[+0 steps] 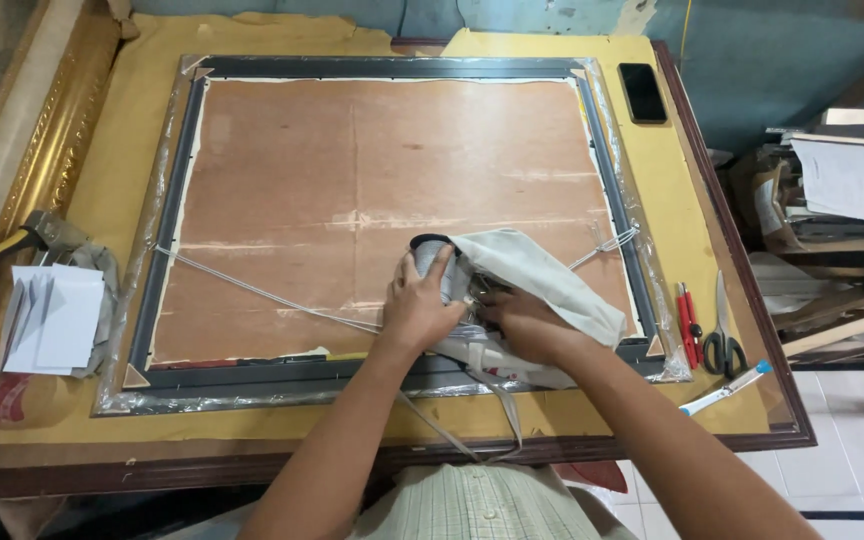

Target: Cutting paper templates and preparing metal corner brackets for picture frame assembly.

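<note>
Left hand (420, 305) grips the grey tape roll (430, 262), right hand (524, 322) reaches inside the cloth bag (537, 275), grip hidden; keep the bag steady on the frame backing (372, 170)

On the worktop (102, 200) lies one large picture frame (392, 68), face down, with one brown backing board (372, 170) inside it. One hanging cord (252, 290) runs across this board. Two hands are seen: one left hand (418, 305) and one right hand (527, 325). Together they hold one grey tape roll (430, 255) and one pale cloth bag (542, 275). At the right edge there are one black phone (642, 92), one red cutter (688, 325), one pair of scissors (722, 335) and one white marker with a blue cap (724, 389). At the left there are one stack of white paper cards (52, 318) and one tool with a yellow handle (12, 245).
</note>
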